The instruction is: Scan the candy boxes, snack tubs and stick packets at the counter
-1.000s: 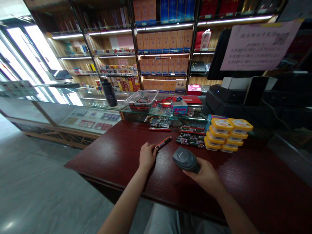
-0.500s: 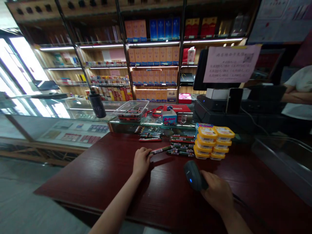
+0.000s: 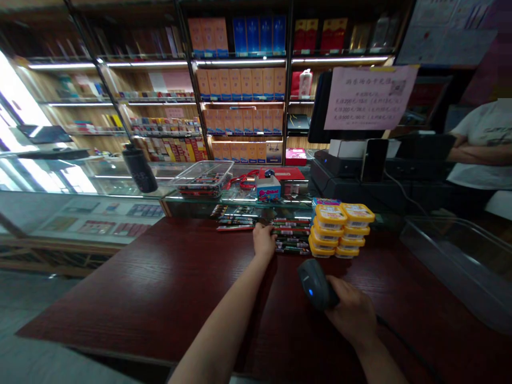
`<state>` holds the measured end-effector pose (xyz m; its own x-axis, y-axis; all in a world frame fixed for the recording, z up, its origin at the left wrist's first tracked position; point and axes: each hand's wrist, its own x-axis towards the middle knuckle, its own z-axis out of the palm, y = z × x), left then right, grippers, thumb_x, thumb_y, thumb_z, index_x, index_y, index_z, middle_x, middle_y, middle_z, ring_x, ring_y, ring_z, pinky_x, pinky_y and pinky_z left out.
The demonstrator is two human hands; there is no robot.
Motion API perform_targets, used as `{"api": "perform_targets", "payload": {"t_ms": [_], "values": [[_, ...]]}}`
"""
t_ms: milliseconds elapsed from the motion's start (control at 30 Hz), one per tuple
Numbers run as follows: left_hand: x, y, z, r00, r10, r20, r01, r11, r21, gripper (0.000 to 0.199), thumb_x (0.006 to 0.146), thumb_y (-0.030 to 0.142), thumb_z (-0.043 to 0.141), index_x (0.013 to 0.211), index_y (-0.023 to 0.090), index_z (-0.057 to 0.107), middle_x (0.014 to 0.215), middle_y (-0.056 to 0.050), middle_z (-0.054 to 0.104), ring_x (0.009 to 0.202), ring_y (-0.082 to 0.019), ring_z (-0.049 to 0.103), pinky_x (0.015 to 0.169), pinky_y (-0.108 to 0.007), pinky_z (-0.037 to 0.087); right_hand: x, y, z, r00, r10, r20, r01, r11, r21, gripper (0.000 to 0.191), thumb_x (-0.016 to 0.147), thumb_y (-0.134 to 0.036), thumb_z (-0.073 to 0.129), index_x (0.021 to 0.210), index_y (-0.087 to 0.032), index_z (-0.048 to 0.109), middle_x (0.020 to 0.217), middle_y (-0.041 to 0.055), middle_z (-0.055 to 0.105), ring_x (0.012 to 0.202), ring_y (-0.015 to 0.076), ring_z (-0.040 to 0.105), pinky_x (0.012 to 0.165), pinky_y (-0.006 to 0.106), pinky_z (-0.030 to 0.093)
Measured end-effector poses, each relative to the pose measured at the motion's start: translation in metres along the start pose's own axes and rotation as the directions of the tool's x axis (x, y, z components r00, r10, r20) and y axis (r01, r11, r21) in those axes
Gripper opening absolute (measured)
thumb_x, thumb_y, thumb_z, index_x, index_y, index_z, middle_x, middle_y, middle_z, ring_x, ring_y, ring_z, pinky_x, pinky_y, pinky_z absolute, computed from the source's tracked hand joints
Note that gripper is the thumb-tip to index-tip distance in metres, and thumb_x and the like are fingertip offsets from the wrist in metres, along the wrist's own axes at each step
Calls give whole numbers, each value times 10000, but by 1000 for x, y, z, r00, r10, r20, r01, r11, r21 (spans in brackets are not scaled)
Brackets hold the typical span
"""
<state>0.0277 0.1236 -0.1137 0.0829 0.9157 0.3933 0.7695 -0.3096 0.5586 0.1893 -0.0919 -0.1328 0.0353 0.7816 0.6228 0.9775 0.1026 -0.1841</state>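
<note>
My left hand (image 3: 264,242) is at the left end of a stack of thin dark packets (image 3: 294,234), its fingers closed on the end of one of them. To its left lies a smaller pile of similar packets (image 3: 238,220), with a red one (image 3: 234,228) in front. My right hand (image 3: 352,309) is wrapped round the handle of a dark barcode scanner (image 3: 315,284) with a blue light, held over the brown table (image 3: 160,288). Yellow-lidded tubs (image 3: 330,232) stand stacked just right of the packets.
Behind the table, a glass counter holds a clear bin (image 3: 204,178), a small blue box (image 3: 268,189) and a black bottle (image 3: 140,168). A clear container (image 3: 460,266) sits at the right. A person (image 3: 482,144) with folded arms stands at the far right.
My left hand has moved right and away from me, bringing the packet it held to the stack. My right hand still holds the scanner. The view has shifted slightly.
</note>
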Motion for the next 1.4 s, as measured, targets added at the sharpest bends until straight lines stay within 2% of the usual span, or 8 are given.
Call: {"api": "perform_targets", "payload": {"t_ms": [100,233,367,500,700,1033,1267,1400], "values": [[4,-5,4,1000,-10,-11,8,994,-105,368,736,94,623,1092,175,664,1003,-69,528,937,-166,549,903,-271,429,0,-1,-1,1000,14,18,-14,1000,5,263,727,-151,532,985,-174,576,875,58,703,769,206,651,695,296,455],[2,-15,2,994,111,-3,-110,986,-125,307,753,101,598,1042,171,674,995,-68,541,937,-157,559,891,-258,444,-2,1,0,999,21,25,-21,1000,-13,290,709,-138,520,992,-179,576,908,70,708,792,213,658,701,302,461],[1,-39,-18,988,149,-31,-148,988,45,268,782,151,578,1031,187,672,1007,-74,584,989,-192,543,907,-296,438,-6,6,5,1000,-11,25,11,1000,-5,280,728,-153,521,1001,-187,573,937,73,711,806,214,662,707,305,464],[10,-75,-50,997,17,-71,5,957,289,317,814,157,528,1115,188,623,1158,-94,590,1113,-225,503,975,-335,390,-6,6,7,1000,-5,11,5,1000,13,248,748,-170,521,988,-202,576,909,57,713,786,208,664,686,302,457],[24,-104,-79,998,-46,45,19,884,467,369,821,200,543,1188,224,578,1201,-98,582,1163,-240,469,960,-354,370,-4,2,4,1000,-11,19,11,1000,-5,245,739,-154,499,968,-192,579,859,52,704,736,201,660,662,299,455],[-16,-86,-95,988,-64,139,-7,889,458,200,812,199,548,945,219,696,970,-95,574,948,-232,518,784,-299,398,-4,4,6,998,-9,60,10,1000,-23,270,733,-175,489,971,-201,615,892,60,718,760,213,667,659,299,473],[-66,-70,-95,991,-128,48,102,924,369,174,795,153,570,949,191,641,991,-83,572,958,-224,501,817,-307,388,-3,-7,-3,986,65,153,-58,997,-48,290,728,-187,513,996,-192,626,901,62,717,788,217,672,685,298,470],[-76,-74,-89,995,-98,7,92,955,282,137,808,170,574,932,190,628,975,-69,573,935,-209,498,837,-309,382,6,-22,-11,948,182,259,-196,980,28,256,736,-267,564,978,-233,642,818,33,725,716,227,675,594,292,444]]}}
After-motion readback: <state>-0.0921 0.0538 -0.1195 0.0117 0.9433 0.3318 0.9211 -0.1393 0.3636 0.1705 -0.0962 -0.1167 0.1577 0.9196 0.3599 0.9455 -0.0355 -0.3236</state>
